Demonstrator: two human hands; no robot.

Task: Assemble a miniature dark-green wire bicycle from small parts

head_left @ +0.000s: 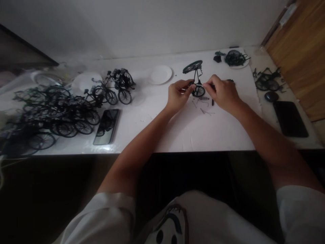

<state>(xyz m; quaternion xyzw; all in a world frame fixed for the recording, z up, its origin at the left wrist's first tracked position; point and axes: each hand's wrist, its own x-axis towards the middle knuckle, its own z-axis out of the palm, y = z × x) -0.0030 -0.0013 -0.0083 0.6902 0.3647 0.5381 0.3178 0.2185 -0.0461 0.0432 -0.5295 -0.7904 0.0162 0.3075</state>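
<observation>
A small dark model bicycle stands on end on the white table, one wheel raised and tilted, the other down between my hands. My left hand pinches it from the left, fingers closed on the frame near the lower wheel. My right hand is closed on its right side, and a thin dark tool shows under the fingers. Small loose metal parts lie on the table just below the hands.
Several finished model bicycles crowd the left of the table. A phone lies beside them, another dark phone at right. White plates sit at the back; one holds dark parts. Another model bicycle stands far right.
</observation>
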